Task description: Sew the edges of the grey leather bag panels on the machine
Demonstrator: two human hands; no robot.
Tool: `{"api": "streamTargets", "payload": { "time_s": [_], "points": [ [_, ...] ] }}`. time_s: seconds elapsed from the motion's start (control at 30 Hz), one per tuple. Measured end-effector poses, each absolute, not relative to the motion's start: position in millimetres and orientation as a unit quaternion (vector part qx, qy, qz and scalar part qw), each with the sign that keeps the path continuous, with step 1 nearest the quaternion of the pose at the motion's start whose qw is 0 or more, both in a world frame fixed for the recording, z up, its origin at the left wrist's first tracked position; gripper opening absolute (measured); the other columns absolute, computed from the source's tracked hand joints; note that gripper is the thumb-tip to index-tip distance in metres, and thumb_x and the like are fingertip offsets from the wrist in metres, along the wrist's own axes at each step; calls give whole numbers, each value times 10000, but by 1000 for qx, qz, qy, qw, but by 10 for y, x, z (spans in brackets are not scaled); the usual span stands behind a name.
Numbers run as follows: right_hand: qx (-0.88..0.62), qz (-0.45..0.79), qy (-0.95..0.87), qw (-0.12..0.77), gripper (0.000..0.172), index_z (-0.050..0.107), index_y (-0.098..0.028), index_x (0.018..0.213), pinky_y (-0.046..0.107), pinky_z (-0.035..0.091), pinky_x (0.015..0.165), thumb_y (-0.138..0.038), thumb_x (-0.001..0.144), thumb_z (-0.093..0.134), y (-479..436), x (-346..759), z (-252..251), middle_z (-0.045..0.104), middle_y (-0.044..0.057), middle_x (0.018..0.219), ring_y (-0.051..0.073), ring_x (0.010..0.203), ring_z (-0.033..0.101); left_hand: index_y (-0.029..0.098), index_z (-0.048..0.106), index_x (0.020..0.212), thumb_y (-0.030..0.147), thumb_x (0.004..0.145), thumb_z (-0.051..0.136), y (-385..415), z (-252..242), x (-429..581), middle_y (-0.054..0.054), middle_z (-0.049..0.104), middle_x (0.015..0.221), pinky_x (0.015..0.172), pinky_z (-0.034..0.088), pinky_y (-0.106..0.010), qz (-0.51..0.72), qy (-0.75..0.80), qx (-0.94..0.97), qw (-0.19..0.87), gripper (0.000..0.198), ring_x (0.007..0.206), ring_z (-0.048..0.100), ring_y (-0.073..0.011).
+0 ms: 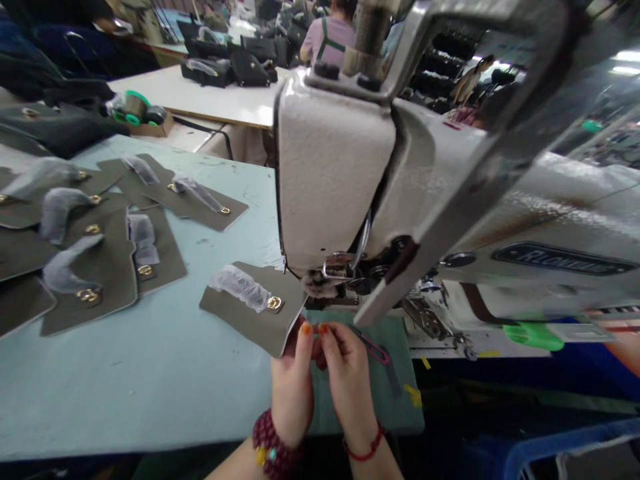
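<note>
My left hand (293,383) is closed at the near right edge of a grey flat panel (240,323), thumb up, its fingers partly hidden behind that edge. Close beside it, my right hand (347,363) pinches with thumb and forefinger; anything between the fingertips is too small to make out. The panel carries a strap wrapped in clear plastic (240,287) and a gold clasp (274,303). Its far corner reaches the sewing machine head (335,173), just beyond both hands. To the right of my right hand lies a pink-handled tool (380,352), partly covered.
Several similar panels (165,250) with plastic-wrapped straps overlap on the left of the pale blue table (175,373). A slanting metal bar (425,247) stands in front of the machine. Thread spools (135,108) sit behind. A blue bin (525,460) is low right. People work farther back.
</note>
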State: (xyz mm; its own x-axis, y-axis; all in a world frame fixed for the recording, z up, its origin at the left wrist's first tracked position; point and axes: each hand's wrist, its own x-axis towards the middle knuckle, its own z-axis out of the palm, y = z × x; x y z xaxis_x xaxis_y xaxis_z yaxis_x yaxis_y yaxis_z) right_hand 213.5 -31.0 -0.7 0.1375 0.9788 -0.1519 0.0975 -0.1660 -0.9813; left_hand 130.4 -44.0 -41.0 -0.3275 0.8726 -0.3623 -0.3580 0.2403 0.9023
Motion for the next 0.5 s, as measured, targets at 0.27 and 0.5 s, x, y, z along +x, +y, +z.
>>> {"api": "streamTargets", "payload": {
  "time_s": [0.27,0.5],
  "points": [
    [-599,460,-463,464,468,579,-168,641,232,373,541,-497,961,489,-132,1918,-3,557,3,582,132,561,523,229,449,1396,383,934,507,-231,-669,-110,-158,426,1463,1095,318,-544,426,557,685,199,490,1352,378,-355],
    [-627,386,-494,462,432,453,-176,560,244,239,504,-391,934,478,57,1705,52,413,-29,537,101,532,351,221,630,1276,539,857,593,839,14,-119,-156,628,1267,1052,407,-558,169,291,935,116,527,1213,546,-369]
  ]
}}
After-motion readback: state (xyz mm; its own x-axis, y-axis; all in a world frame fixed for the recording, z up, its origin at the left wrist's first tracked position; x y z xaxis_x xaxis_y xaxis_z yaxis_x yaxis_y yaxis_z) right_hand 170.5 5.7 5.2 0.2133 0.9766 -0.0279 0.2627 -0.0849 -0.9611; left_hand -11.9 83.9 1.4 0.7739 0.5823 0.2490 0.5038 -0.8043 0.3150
